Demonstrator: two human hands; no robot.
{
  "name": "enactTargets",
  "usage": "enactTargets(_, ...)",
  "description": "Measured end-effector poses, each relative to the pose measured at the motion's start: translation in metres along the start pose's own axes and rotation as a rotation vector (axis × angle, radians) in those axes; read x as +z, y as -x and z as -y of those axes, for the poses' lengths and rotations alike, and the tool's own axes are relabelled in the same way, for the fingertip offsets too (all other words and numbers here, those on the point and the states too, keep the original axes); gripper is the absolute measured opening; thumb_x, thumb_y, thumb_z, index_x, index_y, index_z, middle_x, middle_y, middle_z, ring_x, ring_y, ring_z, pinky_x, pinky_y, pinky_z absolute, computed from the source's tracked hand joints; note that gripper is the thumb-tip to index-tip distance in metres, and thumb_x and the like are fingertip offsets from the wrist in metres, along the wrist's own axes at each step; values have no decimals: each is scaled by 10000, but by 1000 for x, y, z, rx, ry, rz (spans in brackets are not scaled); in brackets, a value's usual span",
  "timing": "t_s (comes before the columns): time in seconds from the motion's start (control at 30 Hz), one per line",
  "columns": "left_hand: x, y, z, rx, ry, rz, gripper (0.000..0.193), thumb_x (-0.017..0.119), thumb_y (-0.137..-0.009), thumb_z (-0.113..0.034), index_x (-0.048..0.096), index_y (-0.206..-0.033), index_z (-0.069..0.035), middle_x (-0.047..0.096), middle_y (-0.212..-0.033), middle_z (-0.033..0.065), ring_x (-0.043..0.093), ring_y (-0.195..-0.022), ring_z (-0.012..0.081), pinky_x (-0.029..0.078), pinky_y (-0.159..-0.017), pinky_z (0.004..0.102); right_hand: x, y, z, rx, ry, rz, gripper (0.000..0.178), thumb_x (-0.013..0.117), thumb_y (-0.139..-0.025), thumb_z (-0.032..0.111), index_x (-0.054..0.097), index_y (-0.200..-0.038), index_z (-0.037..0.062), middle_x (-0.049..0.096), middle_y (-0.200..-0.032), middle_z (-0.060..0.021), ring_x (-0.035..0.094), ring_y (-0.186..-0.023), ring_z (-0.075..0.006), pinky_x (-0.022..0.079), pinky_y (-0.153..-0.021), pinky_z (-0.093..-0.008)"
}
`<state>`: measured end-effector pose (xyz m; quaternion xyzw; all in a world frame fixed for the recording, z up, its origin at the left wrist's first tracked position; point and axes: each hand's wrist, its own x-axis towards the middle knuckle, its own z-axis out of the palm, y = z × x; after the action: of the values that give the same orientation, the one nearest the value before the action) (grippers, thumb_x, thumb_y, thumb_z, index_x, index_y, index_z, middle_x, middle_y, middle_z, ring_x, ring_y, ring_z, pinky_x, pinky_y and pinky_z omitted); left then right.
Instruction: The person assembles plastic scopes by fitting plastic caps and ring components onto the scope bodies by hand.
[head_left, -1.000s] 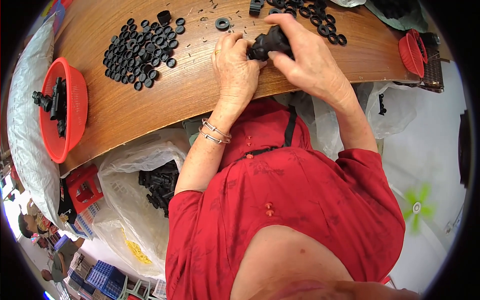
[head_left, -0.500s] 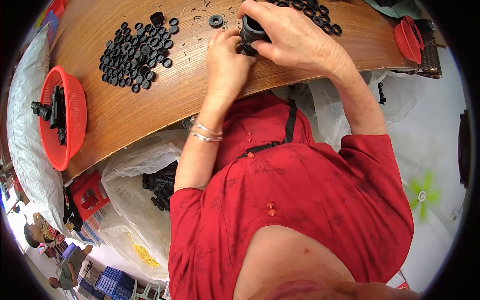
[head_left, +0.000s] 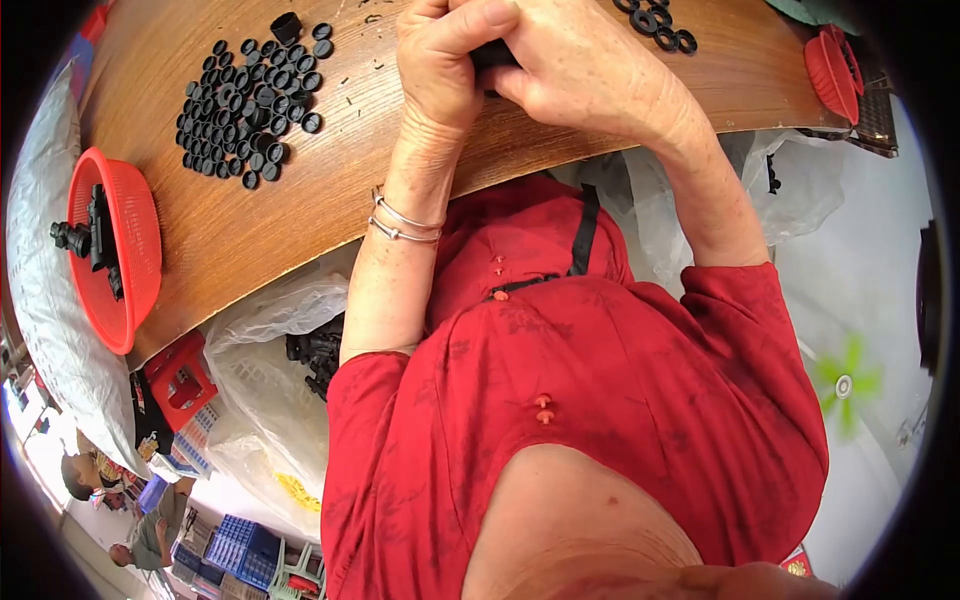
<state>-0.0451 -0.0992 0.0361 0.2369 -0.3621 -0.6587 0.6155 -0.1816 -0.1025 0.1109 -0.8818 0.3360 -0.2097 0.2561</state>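
Note:
My left hand (head_left: 437,70) and my right hand (head_left: 585,65) meet at the table's upper middle, closed round a black cylindrical part (head_left: 490,54). Only a short stretch of it shows between the fingers and the right thumb; the rest is covered by my hands. Left of them lies a spread of small round black caps (head_left: 250,110), with a taller black cup (head_left: 286,28) at its far edge. Several black rings (head_left: 666,40) lie beyond my right wrist.
A red basket (head_left: 147,230) holding black scope-like parts (head_left: 102,230) stands at the table's left edge, beside a large white sack (head_left: 45,250). Another red basket (head_left: 828,80) is at the far right. Below the edge hangs a clear bag (head_left: 250,380) with black parts inside.
My left hand has risen from the part's base and now wraps it against my right hand. The view has shifted, and the part is mostly covered now.

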Motion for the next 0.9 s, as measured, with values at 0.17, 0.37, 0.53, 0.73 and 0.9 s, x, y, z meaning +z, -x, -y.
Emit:
enactTargets(0.17,-10,-9,15,159,44,175,380,705,-724,-182,639,-1043,13,656,-894,57,590,-789,127,480,-745,252,10,4,-6,-76,-100,-120,261,608,-691,19,496,-926,4,616,-787,-236,620,-772,-427,499,-643,-460)
enactTargets(0.37,-12,13,-2,-15,-97,-26,414,613,-882,-279,608,-1171,16,662,-1010,110,615,-932,193,480,-857,308,-11,12,-1,53,-210,-20,291,639,-753,67,570,-1031,12,637,-857,-198,616,-843,-413,503,-721,-431)
enactTargets(0.53,-18,65,-15,49,-139,-385,183,615,-936,-193,651,-947,-14,683,-881,104,661,-816,187,545,-764,331,-8,39,3,125,86,-362,428,722,-763,81,536,-1148,59,662,-890,-178,672,-836,-341,514,-740,-374)
enactTargets(0.73,2,98,-9,-506,47,-194,282,564,-968,-283,613,-1096,-37,672,-909,129,674,-828,220,578,-722,342,18,48,-4,74,-47,-424,412,727,-785,163,545,-1140,61,662,-994,-171,674,-835,-357,541,-725,-379)
enactTargets(0.9,-5,96,2,-133,404,-391,397,589,-928,-230,507,-1276,-57,652,-1025,150,643,-957,255,538,-878,390,68,69,13,-262,-69,-351,490,782,-753,217,578,-1173,69,647,-1104,-130,646,-1006,-321,502,-880,-423)
